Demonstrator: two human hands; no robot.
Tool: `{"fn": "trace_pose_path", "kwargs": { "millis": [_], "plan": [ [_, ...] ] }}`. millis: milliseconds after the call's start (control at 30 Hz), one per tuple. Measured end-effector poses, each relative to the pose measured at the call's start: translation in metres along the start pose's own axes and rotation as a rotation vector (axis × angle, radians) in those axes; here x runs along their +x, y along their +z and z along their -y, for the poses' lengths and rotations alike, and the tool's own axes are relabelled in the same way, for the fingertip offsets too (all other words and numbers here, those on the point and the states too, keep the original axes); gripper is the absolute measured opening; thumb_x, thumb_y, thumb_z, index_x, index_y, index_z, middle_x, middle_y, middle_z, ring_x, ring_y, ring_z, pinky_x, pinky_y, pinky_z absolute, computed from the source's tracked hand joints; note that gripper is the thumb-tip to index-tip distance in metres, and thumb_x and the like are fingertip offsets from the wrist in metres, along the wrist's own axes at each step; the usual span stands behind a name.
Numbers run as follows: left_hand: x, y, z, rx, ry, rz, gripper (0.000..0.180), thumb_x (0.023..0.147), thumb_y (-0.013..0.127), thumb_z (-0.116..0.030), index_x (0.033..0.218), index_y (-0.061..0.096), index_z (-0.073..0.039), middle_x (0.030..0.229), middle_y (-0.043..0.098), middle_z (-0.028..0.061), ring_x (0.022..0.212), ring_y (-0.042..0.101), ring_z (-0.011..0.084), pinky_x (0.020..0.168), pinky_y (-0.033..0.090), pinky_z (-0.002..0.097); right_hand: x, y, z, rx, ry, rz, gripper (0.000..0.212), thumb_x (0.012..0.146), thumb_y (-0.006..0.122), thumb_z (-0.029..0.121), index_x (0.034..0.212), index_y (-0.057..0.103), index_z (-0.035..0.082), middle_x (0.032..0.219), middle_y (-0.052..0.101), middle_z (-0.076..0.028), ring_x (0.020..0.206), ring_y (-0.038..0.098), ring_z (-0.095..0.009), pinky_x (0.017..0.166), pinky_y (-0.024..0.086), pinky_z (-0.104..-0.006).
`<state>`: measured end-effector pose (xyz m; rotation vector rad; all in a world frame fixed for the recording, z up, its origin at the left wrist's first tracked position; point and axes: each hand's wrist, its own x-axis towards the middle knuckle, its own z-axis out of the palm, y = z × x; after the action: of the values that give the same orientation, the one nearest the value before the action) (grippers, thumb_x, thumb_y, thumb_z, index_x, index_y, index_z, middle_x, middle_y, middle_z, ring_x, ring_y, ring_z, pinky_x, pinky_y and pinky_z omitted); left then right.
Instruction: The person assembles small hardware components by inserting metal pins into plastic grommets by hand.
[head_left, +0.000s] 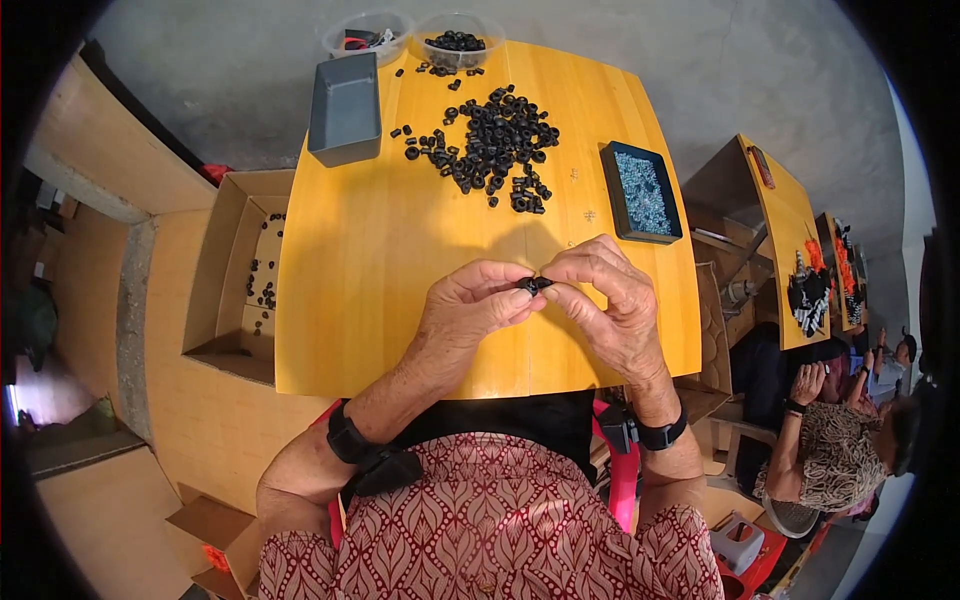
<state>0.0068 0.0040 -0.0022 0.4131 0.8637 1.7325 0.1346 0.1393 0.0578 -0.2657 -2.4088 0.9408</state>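
Head view: left hand (470, 305) and right hand (610, 300) fingers pinching small black ring (533, 285) above yellow table (380, 250).

A grey concrete floor (700, 70) is filling the top of the frame around a yellow wooden table (380, 260) at centre. More yellow tables (790, 230) are lining the right edge, and daylight is glaring at far right.

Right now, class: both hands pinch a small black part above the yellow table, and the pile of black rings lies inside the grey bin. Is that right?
Not quite. The head view shows the pile of black rings lying loose on the yellow table, beside the grey bin. The rest stands: both hands pinch a small black part.
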Motion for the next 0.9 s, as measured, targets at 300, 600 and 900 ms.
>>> {"fn": "trace_pose_path", "kwargs": {
  "millis": [300, 600, 900],
  "plan": [
    [0.0, -0.001, 0.004, -0.004, 0.017, -0.007, 0.024, 0.089, 0.068, -0.004, 0.112, 0.064, -0.001, 0.105, 0.069, 0.0084, 0.097, 0.066, 0.0154, 0.087, 0.051, 0.0276, 0.001, 0.0, -0.001, -0.05, -0.061, 0.046, 0.017, 0.079, 0.073, 0.002, 0.095, 0.069, 0.003, 0.089, 0.066, -0.009, 0.084, 0.061, -0.026, 0.074, 0.051, -0.0351],
    [0.0, -0.005, 0.008, 0.058, 0.053, -0.017, 0.024, 0.089, 0.067, -0.005, 0.112, 0.063, 0.001, 0.103, 0.069, 0.0106, 0.096, 0.067, 0.017, 0.087, 0.052, 0.0283, 0.006, -0.003, 0.002, -0.135, -0.131, 0.119, 0.018, 0.078, 0.072, 0.001, 0.096, 0.068, 0.001, 0.089, 0.065, -0.01, 0.085, 0.06, -0.027, 0.074, 0.051, -0.0356],
    [-0.003, -0.001, 0.004, 0.047, -0.064, -0.052, 0.023, 0.091, 0.068, -0.011, 0.112, 0.064, -0.001, 0.102, 0.068, 0.0074, 0.095, 0.065, 0.0124, 0.085, 0.053, 0.0254, -0.01, 0.008, -0.006, -0.088, -0.107, 0.037, 0.028, 0.074, 0.077, 0.003, 0.101, 0.07, 0.002, 0.091, 0.066, -0.009, 0.085, 0.06, -0.025, 0.076, 0.051, -0.035]
  ]
}}
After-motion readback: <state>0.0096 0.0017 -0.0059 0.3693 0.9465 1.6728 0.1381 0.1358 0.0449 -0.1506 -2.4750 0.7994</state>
